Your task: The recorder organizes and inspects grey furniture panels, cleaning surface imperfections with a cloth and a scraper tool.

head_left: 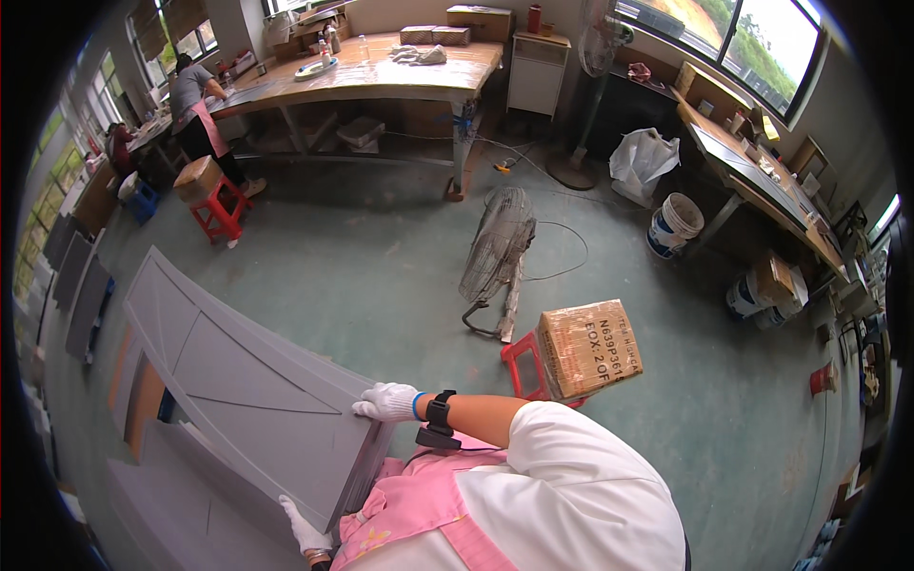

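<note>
"Grey panels [257, 376], long and curved along one edge, layered at the near end. Where exactly?"

"Just left of the pink apron [405, 509], near end almost against it, far end reaching away over the green floor [409, 276]. More grey pieces [205, 504] beside them, lower. What they rest on: hidden."

"Hands?"

"Both gloved, one at each near corner. Right hand [386, 402]: fingers together, bent over the upper corner. Thumb hidden; can't tell whether it pinches. Left hand [303, 526]: fingers fairly straight, laid along the lower corner's edge. Grip there, or how many layers it takes, can't tell."

"Step, then?"

"My reading: taking hold of the near end, or evening it up. Not sure which."

"And a next move would call for?"

"Judgement only: a sure grip at both corners, both raised or pushed evenly. Length like that probably flexes and twists if one side leads. Fan [497, 247] and taped box [590, 347] stand on the right-hand side; worth minding on any turn that way."
</note>
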Tool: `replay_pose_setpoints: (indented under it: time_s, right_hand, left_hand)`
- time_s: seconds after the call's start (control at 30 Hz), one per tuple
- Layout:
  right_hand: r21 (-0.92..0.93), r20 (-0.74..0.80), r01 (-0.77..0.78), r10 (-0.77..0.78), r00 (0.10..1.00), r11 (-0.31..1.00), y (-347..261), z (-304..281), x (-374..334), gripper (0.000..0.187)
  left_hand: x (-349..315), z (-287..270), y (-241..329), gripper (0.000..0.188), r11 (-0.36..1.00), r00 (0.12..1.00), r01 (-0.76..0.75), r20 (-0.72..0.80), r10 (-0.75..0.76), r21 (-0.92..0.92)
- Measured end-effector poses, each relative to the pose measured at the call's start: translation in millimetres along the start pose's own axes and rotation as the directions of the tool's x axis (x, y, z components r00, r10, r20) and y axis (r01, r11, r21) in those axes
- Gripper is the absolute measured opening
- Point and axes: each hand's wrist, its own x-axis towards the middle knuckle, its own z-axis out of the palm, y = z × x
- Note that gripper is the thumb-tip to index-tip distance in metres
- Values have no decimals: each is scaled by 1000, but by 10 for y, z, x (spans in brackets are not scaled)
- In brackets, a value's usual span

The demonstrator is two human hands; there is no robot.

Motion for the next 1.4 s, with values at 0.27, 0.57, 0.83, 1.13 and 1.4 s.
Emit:
replay_pose_setpoints:
  time_s: [0.27,0.57,0.83,1.13,1.4]
  right_hand:
    - [22,19,-8,7,1000,1000,-9,-42,-35,56]
    - [30,6,-12,12,1000,999,-27,-48,-68,57]
    - [18,-14,13,-12,1000,1000,4,-34,-64,57]
    - [18,-13,-10,10,1000,1000,6,-11,-55,57]
    - [46,-24,-34,35,999,998,25,9,-27,56]
  left_hand:
    - [-115,130,61,91,999,999,10,43,-8,-37]
    - [-470,404,347,93,992,989,69,-141,-53,105]
    - [-258,281,196,93,998,990,-8,-141,16,60]
    - [-210,344,203,93,996,990,-31,-137,43,88]
    - [-176,491,260,93,991,991,-59,-115,73,122]
